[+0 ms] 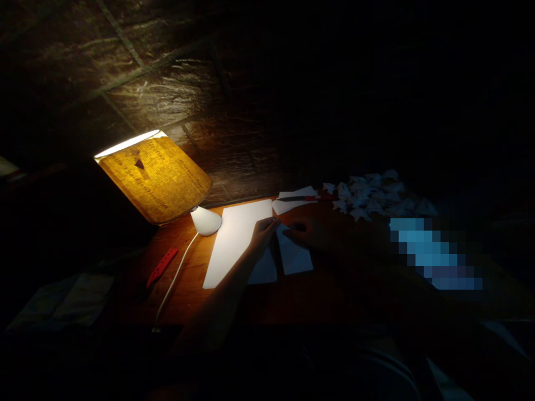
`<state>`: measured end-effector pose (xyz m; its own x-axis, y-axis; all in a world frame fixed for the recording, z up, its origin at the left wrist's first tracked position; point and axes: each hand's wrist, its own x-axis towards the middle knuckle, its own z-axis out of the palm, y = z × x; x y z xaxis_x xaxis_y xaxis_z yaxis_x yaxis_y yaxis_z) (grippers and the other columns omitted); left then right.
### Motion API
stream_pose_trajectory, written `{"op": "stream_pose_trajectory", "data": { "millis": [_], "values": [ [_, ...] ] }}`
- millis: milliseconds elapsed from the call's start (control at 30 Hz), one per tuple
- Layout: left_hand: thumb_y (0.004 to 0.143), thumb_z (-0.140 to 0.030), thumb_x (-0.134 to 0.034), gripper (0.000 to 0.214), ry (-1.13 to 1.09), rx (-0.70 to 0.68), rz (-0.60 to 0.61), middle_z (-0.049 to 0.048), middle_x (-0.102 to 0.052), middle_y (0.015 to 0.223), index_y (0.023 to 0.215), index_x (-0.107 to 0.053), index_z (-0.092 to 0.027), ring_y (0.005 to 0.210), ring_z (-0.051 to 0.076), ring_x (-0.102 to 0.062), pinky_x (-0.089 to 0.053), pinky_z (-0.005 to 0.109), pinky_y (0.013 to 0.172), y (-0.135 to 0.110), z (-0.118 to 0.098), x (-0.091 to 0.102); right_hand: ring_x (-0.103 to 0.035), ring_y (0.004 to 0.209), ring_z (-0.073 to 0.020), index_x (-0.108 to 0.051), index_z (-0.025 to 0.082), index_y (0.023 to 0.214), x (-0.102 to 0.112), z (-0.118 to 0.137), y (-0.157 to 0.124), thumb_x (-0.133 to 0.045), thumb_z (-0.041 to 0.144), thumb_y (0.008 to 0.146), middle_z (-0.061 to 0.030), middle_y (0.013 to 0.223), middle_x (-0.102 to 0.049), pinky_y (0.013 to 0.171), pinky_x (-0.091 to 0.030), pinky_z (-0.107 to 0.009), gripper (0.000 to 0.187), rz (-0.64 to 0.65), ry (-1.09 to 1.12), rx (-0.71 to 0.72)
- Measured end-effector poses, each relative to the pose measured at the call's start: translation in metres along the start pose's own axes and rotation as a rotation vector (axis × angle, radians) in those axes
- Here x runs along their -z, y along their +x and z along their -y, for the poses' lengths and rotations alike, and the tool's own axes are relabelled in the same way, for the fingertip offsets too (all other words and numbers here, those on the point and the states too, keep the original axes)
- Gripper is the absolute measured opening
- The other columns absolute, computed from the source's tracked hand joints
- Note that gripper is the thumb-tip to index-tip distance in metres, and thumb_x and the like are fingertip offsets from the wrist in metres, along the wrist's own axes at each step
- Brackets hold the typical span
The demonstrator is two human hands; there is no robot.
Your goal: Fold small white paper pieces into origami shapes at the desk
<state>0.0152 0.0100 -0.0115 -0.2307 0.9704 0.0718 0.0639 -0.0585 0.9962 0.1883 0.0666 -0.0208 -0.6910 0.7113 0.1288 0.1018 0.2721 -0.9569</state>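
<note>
My left hand [263, 229] is over the right part of a large white sheet of paper [240, 239], its fingers closed in a pinch near the sheet's upper right edge. Close beside it, my right hand [304, 231] has its fingers curled at the top of a narrower sheet of paper [297, 257]. The narrower sheet lies in bluish shade, with a dark gap between it and the large one. What the fingertips hold, if anything, is too small and dark to make out.
A lit table lamp [159, 181] stands at left, its white cord [178, 278] running forward. Nearby lies a red-handled tool [163, 266]. Behind my hands, a dark-bladed knife [296, 199] rests on paper pieces [288, 207]. Folded paper shapes [371, 195] are heaped at right, near a blurred bright patch [434, 253].
</note>
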Motion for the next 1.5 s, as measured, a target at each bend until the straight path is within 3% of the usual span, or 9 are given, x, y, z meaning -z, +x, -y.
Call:
{"op": "stream_pose_trajectory", "data": {
  "millis": [433,667,867,1100,1267,1500],
  "values": [
    [0.066,-0.065,-0.081,0.059,-0.07,0.003,-0.059,-0.0067,-0.036,0.053,0.056,-0.046,-0.018,0.05,0.007,-0.033,-0.022,0.023,0.048,0.001,0.003,0.003,-0.042,0.061,-0.0123,-0.057,0.018,0.071,0.0,0.006,-0.002,-0.064,0.059,0.081,0.0019,0.064,-0.05,0.056,-0.031,-0.027,0.042,-0.007,0.038,-0.026],
    [0.058,-0.055,-0.089,0.048,-0.021,-0.01,0.0,-0.0014,-0.058,0.058,0.065,-0.065,-0.014,0.055,0.01,-0.051,-0.035,0.023,0.054,0.004,0.01,0.004,-0.042,0.061,-0.0133,-0.053,0.019,0.065,-0.001,-0.002,0.003,-0.062,0.061,0.079,0.0014,0.063,-0.047,0.056,-0.03,-0.028,0.045,-0.022,-0.031,-0.008],
    [0.062,-0.048,-0.088,0.046,-0.075,-0.008,-0.042,-0.0037,-0.051,0.053,0.057,-0.057,-0.015,0.051,0.008,-0.045,-0.032,0.021,0.05,0.0,0.002,0.003,-0.046,0.065,-0.0146,-0.057,0.019,0.067,0.0,0.001,0.002,-0.062,0.059,0.081,0.0,0.067,-0.052,0.06,-0.034,-0.029,0.043,-0.069,-0.011,-0.003],
    [0.057,-0.061,-0.087,0.06,-0.239,0.075,-0.185,-0.0083,-0.037,0.05,0.055,-0.046,-0.017,0.043,0.004,-0.036,-0.025,0.018,0.042,-0.001,-0.001,0.0,-0.049,0.063,-0.0153,-0.062,0.018,0.067,-0.001,0.003,-0.001,-0.067,0.061,0.075,-0.0018,0.068,-0.058,0.058,-0.036,-0.029,0.044,-0.11,0.139,-0.102],
    [0.057,-0.059,-0.088,0.059,-0.229,0.091,-0.151,-0.0082,-0.035,0.051,0.056,-0.045,-0.018,0.043,0.005,-0.035,-0.023,0.018,0.042,0.001,0.007,0.004,-0.049,0.06,-0.0144,-0.063,0.019,0.064,-0.004,-0.002,0.001,-0.07,0.053,0.071,-0.0011,0.064,-0.059,0.056,-0.038,-0.027,0.036,-0.127,0.152,-0.131],
    [0.062,-0.056,-0.086,0.053,-0.122,0.027,-0.078,-0.0044,-0.045,0.053,0.054,-0.053,-0.015,0.05,0.007,-0.041,-0.028,0.02,0.048,0.0,0.009,0.003,-0.043,0.055,-0.0106,-0.06,0.019,0.071,-0.003,0.002,-0.003,-0.069,0.047,0.075,0.003,0.062,-0.052,0.053,-0.035,-0.025,0.03,-0.069,0.131,-0.041]
  ]
}}
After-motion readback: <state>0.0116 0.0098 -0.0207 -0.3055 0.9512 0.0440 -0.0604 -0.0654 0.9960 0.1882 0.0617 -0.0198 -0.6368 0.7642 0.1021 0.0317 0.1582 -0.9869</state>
